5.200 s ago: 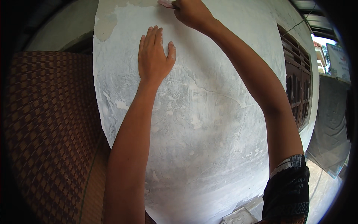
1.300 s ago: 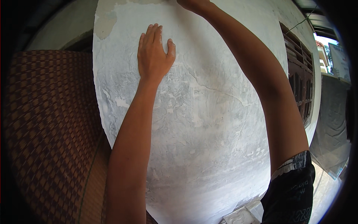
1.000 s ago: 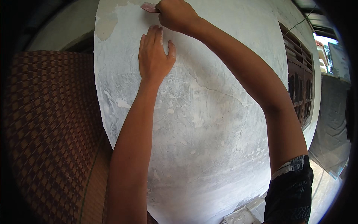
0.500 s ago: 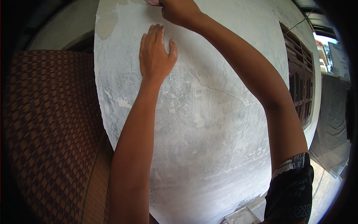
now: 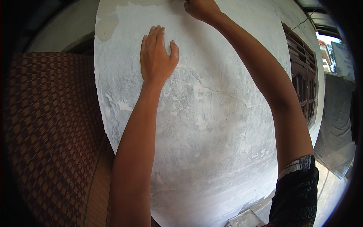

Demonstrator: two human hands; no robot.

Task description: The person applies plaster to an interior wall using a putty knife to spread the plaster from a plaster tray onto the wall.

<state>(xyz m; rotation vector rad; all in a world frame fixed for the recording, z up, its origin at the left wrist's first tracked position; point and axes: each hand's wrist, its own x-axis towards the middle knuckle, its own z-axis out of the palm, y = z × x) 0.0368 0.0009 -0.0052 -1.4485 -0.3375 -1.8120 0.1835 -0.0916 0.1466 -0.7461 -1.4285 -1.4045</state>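
My left hand point(image 5: 157, 56) is pressed flat against a grey-white plastered wall point(image 5: 204, 143), fingers pointing up and thumb held apart. Whitish dust coats its fingertips. Higher and to the right, my right hand point(image 5: 204, 9) is closed near the wall at the picture's upper edge. Only a sliver of what it grips shows beside the fingers, and the rest is cut off. Fine cracks and rough, flaky patches run over the wall below both hands. Smoother pale plaster lies around the right hand, with a bare beige patch point(image 5: 107, 28) at the upper left.
A brown woven mat point(image 5: 53, 125) stands along the left side. To the right are a dark wooden window point(image 5: 304, 81) with shutters and a grey sheet-covered panel point(image 5: 334, 117). Pale slabs point(image 5: 245, 219) lie at the wall's foot. A thin green cord point(image 5: 304, 20) hangs at the upper right.
My right hand has slid to the right and slightly up along the wall, taking the thin flat piece it grips almost out of view. My left hand has stayed nearly in place.
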